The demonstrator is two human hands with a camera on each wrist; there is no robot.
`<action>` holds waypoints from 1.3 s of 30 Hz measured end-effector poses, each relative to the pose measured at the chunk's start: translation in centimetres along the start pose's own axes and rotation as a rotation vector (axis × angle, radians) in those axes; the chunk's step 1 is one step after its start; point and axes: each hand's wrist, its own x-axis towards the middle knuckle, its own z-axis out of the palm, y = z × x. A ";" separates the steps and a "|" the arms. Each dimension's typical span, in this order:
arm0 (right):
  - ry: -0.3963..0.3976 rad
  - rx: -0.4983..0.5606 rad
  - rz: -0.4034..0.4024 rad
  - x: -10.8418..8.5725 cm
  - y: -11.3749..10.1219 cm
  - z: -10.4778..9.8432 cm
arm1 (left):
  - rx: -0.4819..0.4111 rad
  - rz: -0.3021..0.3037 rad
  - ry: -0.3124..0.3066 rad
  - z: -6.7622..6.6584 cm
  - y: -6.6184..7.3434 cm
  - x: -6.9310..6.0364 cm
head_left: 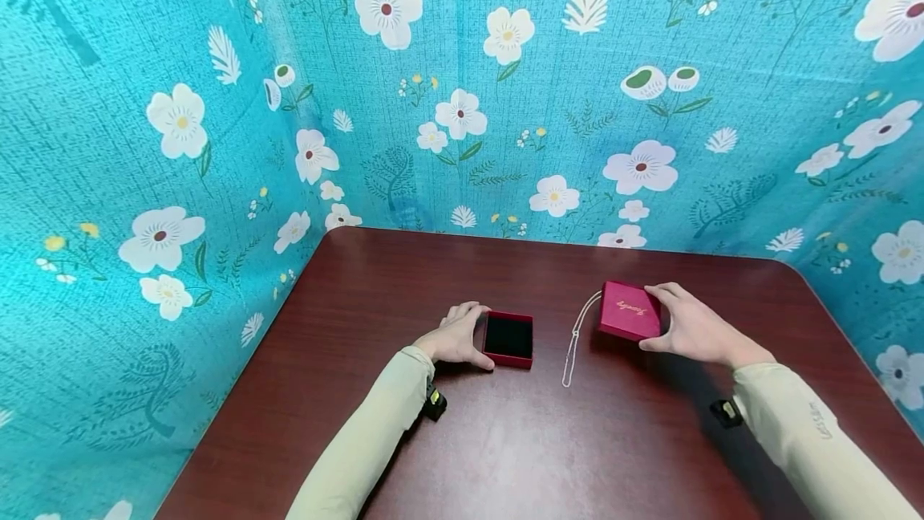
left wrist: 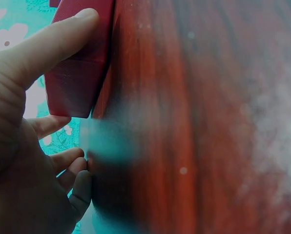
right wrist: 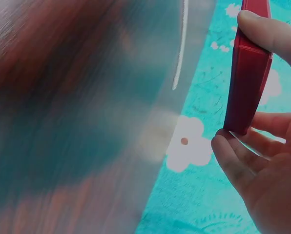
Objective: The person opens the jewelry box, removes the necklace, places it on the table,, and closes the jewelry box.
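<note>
The bottom half of a red jewelry box (head_left: 509,362) rests on the table with its black lining (head_left: 508,335) facing up. My left hand (head_left: 453,337) grips it from the left, thumb on the near side and a finger at the far side. To the right, the red box lid (head_left: 630,311) with gold lettering is held by its right side in my right hand (head_left: 689,329). In the right wrist view the lid (right wrist: 248,90) appears raised off the table. A silver chain necklace (head_left: 575,333) lies between the halves, its upper end at the lid's left edge.
The dark red-brown wooden table (head_left: 520,440) has a glossy top with rounded far corners. A turquoise flowered curtain (head_left: 462,175) hangs behind it and along both sides. Each wrist carries a small black camera, one (head_left: 435,403) on the left and one (head_left: 726,413) on the right.
</note>
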 end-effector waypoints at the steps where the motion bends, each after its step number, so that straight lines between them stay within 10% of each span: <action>1: -0.002 0.006 0.002 0.1 -0.3 0.0 | 0.002 -0.002 -0.001 0.0 0.0 0.0; 39: -0.094 0.100 -0.188 5.3 -12.0 3.8 | 0.045 -0.010 0.060 0.6 0.5 0.2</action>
